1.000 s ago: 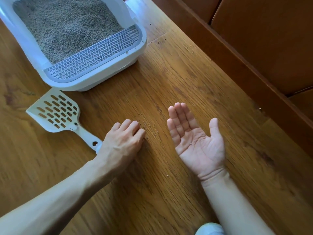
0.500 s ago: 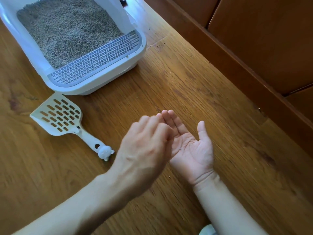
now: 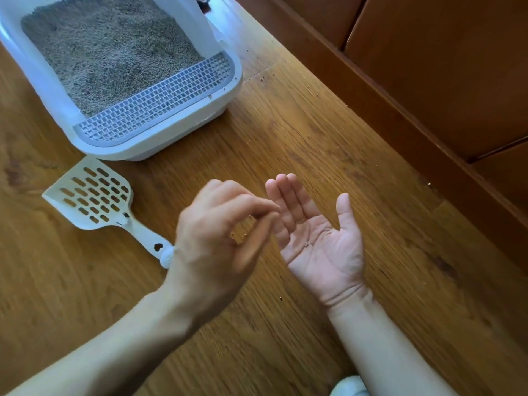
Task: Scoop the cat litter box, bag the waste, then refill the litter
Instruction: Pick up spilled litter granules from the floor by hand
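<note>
Grey litter (image 3: 114, 52) in white box (image 3: 177, 138), seemingly pellets.

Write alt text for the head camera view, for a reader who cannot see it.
Over a wooden floor, a person's left hand brings pinched fingertips beside the upturned right hand, whose palm holds a litter grain. A white slotted scoop lies on the floor at left, before a white litter box filled with grey litter.
</note>
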`<move>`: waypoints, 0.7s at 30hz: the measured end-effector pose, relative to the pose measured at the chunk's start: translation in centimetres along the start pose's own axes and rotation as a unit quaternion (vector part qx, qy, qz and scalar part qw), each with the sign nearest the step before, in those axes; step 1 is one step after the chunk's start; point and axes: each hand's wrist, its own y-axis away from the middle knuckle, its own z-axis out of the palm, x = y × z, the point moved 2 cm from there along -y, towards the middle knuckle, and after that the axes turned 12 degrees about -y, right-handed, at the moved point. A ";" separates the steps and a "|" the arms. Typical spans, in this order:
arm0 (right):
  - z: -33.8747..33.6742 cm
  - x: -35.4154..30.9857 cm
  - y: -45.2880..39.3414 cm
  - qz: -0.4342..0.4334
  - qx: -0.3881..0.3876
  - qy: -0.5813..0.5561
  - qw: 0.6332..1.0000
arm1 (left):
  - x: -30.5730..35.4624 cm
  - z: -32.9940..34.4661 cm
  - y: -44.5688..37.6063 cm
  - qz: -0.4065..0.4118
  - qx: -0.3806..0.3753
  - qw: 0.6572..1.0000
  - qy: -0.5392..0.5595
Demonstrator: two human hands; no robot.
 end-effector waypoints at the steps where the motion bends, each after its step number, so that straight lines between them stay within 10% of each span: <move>1: -0.1 -0.3 0.0 0.008 -0.006 -0.027 1.000 | -0.8 -0.2 -0.2 -0.022 0.007 1.000 -0.014; 10: 0.0 -1.4 0.0 0.028 -0.013 -0.039 0.999 | -6.3 3.9 1.6 -0.033 -0.152 0.969 -0.193; 21: -1.1 -2.5 0.1 0.031 -0.036 -0.066 0.997 | -7.0 6.8 1.6 0.082 -0.149 0.948 -0.269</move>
